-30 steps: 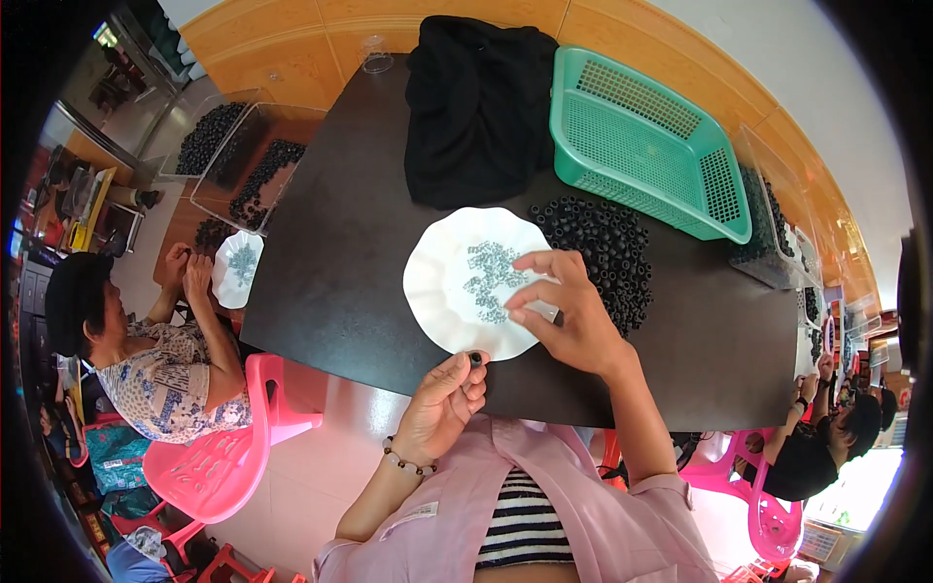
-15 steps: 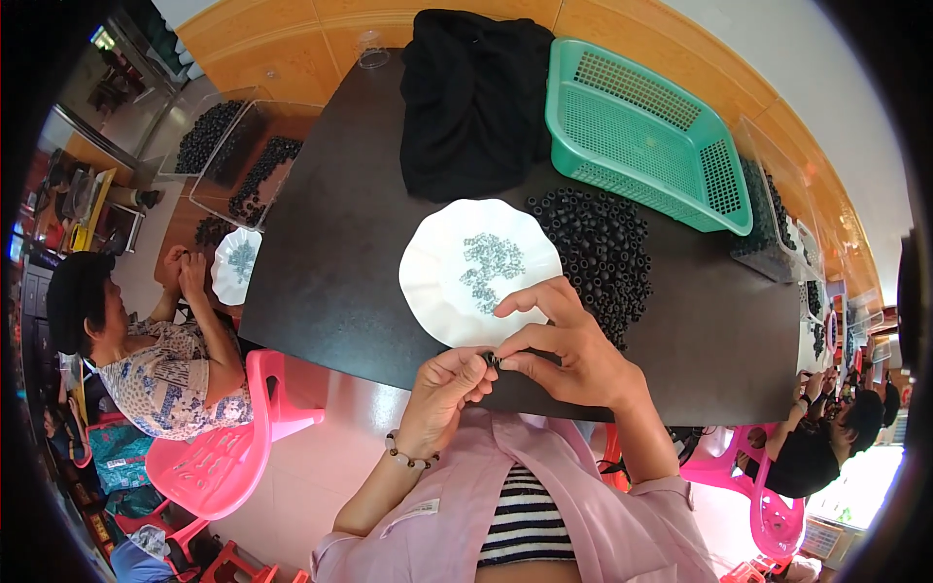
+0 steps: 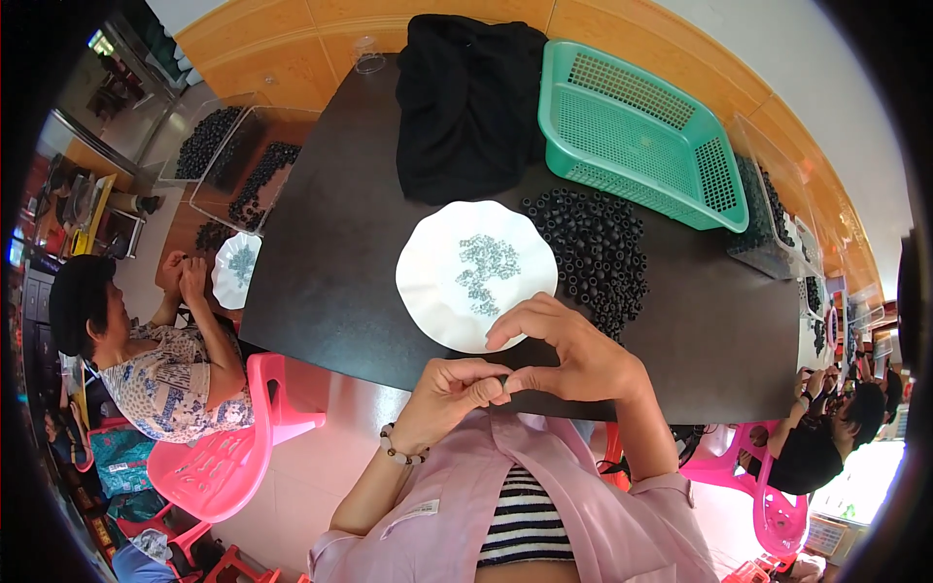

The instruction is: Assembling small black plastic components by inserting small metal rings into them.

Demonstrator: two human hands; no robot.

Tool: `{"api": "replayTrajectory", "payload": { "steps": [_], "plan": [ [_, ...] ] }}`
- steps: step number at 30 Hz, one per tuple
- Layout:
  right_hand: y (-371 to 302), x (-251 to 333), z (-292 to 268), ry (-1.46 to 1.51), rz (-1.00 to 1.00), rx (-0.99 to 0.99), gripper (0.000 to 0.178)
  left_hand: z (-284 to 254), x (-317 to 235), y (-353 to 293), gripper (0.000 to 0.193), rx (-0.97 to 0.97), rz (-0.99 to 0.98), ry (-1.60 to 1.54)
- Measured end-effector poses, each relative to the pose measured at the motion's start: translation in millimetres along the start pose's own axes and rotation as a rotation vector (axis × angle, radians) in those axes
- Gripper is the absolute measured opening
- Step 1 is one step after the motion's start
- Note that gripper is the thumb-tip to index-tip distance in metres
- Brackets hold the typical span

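Just past the table's near edge, my left hand (image 3: 452, 392) pinches a small black ring-shaped part (image 3: 502, 380) between thumb and fingertips. The part is mostly hidden by the fingers. My right hand (image 3: 588, 361) meets it from the other side, its thumb tip pressed against the part and another finger arched out over the plate's rim. Beyond my hands lies a white wavy-edged plate (image 3: 425, 282), with many tiny clear or greyish pieces (image 3: 483, 264) spread in its middle. A heap of similar black parts (image 3: 588, 255) lies to the plate's right.
A green plastic basket (image 3: 641, 146) and a black cloth (image 3: 466, 107) occupy the table's (image 3: 330, 233) far side. A clear bin (image 3: 758, 233) holds black parts at right. People (image 3: 160, 360) work on both sides; a pink chair (image 3: 219, 466) stands at left.
My fingertips have closed further over the black part, which now barely shows. My right hand's arched finger has dropped toward the plate's near rim. The view has shifted slightly.
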State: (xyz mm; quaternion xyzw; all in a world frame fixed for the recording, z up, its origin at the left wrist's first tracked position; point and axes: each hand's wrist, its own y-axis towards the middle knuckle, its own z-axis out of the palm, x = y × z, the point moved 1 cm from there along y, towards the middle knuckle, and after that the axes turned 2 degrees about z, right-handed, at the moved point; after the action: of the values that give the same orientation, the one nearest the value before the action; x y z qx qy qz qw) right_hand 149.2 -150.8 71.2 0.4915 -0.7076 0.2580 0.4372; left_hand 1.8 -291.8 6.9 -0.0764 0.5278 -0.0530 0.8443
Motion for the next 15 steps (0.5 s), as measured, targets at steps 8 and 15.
{"api": "replayTrajectory", "payload": {
  "steps": [8, 15],
  "plan": [
    [-9, -8, 20, -0.031, -0.092, -0.135, 0.023, -2, 23, 2, 0.022, -0.061, -0.167, -0.546],
    [-20, -9, 27, -0.176, -0.187, -0.294, 0.015, 3, 16, 2, 0.024, -0.145, -0.295, -0.462]
  ]
}}
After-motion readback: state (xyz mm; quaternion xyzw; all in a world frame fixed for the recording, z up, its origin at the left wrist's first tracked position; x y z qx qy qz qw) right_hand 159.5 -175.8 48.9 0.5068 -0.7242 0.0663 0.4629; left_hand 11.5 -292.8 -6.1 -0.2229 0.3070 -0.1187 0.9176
